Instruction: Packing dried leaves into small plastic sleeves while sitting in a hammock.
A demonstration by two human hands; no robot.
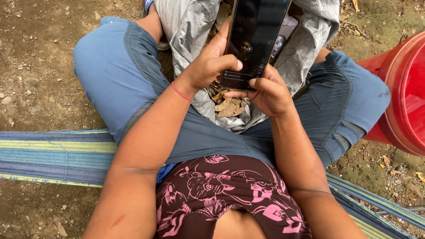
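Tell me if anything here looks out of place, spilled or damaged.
Nothing looks damaged or spilled. Both hands, left hand and right hand, hold a dark phone above a grey sack open between the knees, with dry leaves inside. A red bucket stands upright at the right.

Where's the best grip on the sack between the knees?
Take the sack by its folded-down rim, from above. The grey woven cloth is open at the top and slack, with dry leaves inside, so pinching the rim is probably surest. The left side of the rim, by the left hand, shows most; both hands, right hand included, hold a phone over the middle.
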